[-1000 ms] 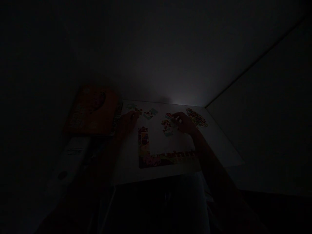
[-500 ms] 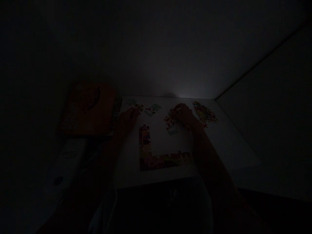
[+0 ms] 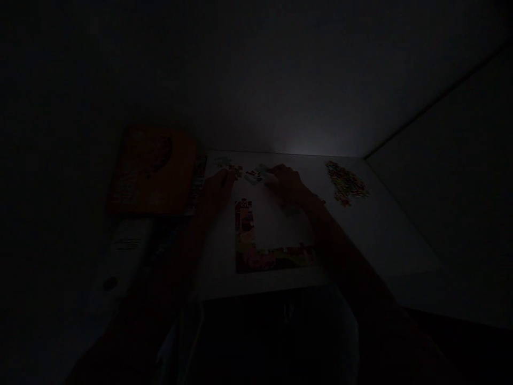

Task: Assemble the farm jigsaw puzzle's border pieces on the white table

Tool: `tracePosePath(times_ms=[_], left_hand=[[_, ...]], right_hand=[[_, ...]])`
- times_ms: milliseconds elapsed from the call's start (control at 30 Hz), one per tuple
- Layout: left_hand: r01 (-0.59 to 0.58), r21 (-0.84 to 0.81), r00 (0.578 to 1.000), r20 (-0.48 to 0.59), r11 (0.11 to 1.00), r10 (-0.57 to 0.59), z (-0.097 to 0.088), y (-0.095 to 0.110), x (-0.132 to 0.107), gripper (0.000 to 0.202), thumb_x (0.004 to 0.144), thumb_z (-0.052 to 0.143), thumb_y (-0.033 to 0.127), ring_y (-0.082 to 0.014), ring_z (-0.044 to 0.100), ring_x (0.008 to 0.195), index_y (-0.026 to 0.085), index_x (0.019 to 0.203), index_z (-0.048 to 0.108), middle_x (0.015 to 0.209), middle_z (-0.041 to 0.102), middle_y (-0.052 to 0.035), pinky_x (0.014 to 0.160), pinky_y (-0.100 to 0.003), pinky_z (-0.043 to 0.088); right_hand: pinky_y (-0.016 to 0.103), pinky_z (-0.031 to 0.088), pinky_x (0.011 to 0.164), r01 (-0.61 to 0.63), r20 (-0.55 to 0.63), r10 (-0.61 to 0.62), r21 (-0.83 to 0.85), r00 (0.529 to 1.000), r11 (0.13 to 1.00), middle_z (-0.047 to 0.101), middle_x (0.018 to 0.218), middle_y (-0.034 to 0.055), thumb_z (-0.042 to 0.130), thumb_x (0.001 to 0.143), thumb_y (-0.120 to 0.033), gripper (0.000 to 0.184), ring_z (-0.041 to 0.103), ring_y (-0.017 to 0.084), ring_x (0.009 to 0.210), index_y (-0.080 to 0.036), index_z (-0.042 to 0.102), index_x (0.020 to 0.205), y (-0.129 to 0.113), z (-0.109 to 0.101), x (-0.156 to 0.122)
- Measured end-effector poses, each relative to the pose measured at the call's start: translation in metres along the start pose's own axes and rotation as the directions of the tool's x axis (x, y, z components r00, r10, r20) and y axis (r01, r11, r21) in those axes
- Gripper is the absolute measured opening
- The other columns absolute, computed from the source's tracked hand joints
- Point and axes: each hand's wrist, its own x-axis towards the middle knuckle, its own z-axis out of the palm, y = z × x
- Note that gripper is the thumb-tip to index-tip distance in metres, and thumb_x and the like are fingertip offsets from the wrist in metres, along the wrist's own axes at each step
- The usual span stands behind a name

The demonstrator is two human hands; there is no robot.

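Observation:
The view is very dark. My left hand [image 3: 218, 188] rests at the left of the white table, its fingers bent together beside several puzzle pieces [image 3: 235, 170]; whatever they hold is hidden. At the back middle, my right hand [image 3: 286, 182] has its curled fingertips at the right edge of a small group of joined light-blue pieces [image 3: 253, 176]. I cannot make out what is between those fingers. Under the right wrist, another light piece [image 3: 291, 210] shows in part. Nearer to me lies an L-shaped assembled puzzle section [image 3: 245, 235], its right end partly behind my right forearm.
A heap of loose puzzle pieces [image 3: 347, 182] lies at the back right. To the left stands an orange box [image 3: 154, 171], with a white item bearing print [image 3: 127, 251] in front of it. A wall [image 3: 304, 107] rises behind the table [image 3: 385, 235].
My right hand has moved left, from the middle group of pieces to the light-blue group. My left hand stays near the same pieces. The whole view has shifted slightly.

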Motion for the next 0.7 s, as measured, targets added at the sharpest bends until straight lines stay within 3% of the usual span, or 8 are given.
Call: tracePosePath(times_ms=[133, 267, 467, 600, 700], left_hand=[[-0.007, -0.002, 1.0, -0.018, 1.0, 0.006, 0.0, 0.001, 0.0, 0.044, 0.122, 0.051, 0.06, -0.0306, 0.078, 0.104, 0.026, 0.107, 0.075, 0.103, 0.082, -0.0101, 0.089, -0.041, 0.057], [0.003, 0.011, 1.0, -0.022, 1.0, -0.003, 0.002, 0.004, -0.001, 0.039, 0.122, 0.055, 0.055, -0.0293, 0.078, 0.103, 0.025, 0.11, 0.076, 0.107, 0.083, -0.0093, 0.091, -0.04, 0.057], [-0.005, -0.013, 1.0, -0.012, 1.0, 0.005, 0.0, 0.006, -0.003, 0.04, 0.122, 0.053, 0.056, -0.029, 0.079, 0.116, 0.026, 0.114, 0.078, 0.121, 0.087, -0.0093, 0.098, -0.039, 0.059], [-0.019, 0.002, 1.0, -0.003, 1.0, 0.019, 0.0, 0.007, -0.003, 0.041, 0.122, 0.054, 0.057, -0.0284, 0.078, 0.111, 0.025, 0.116, 0.079, 0.117, 0.086, -0.0093, 0.097, -0.038, 0.059], [-0.042, 0.031, 0.999, 0.02, 0.999, 0.042, 0.001, 0.008, -0.003, 0.038, 0.121, 0.057, 0.055, -0.0267, 0.077, 0.105, 0.025, 0.119, 0.079, 0.113, 0.085, -0.0082, 0.093, -0.037, 0.057]], right_hand=[[0.079, 0.042, 0.139, 0.115, 0.117, -0.103, -0.102, 0.988, 0.988, 0.045, 0.196, 0.0113, 0.062, 0.118, -0.05, 0.069, 0.047, 0.048, 0.175, -0.034, 0.055, 0.184, -0.026, 0.013, 0.008], [0.075, 0.034, 0.147, 0.168, 0.175, -0.157, -0.05, 0.972, 0.985, 0.046, 0.196, 0.0095, 0.063, 0.117, -0.052, 0.067, 0.039, 0.045, 0.181, -0.032, 0.06, 0.181, -0.026, 0.01, 0.005], [0.068, 0.05, 0.136, 0.144, 0.141, -0.157, 0.095, 0.978, 0.985, 0.075, 0.167, 0.0139, 0.063, 0.117, -0.05, 0.053, 0.066, 0.041, 0.157, -0.031, 0.072, 0.165, -0.022, 0.008, -0.002], [0.072, 0.052, 0.129, 0.105, 0.058, -0.111, 0.1, 0.992, 0.989, 0.073, 0.16, 0.0178, 0.082, 0.105, -0.053, 0.06, 0.069, 0.046, 0.147, -0.031, 0.074, 0.16, -0.024, 0.007, -0.006], [0.064, 0.06, 0.119, 0.051, 0.001, -0.052, 0.194, 0.999, 0.98, 0.071, 0.156, 0.0184, 0.084, 0.1, -0.047, 0.062, 0.076, 0.04, 0.132, -0.029, 0.075, 0.159, -0.024, 0.004, -0.008]])
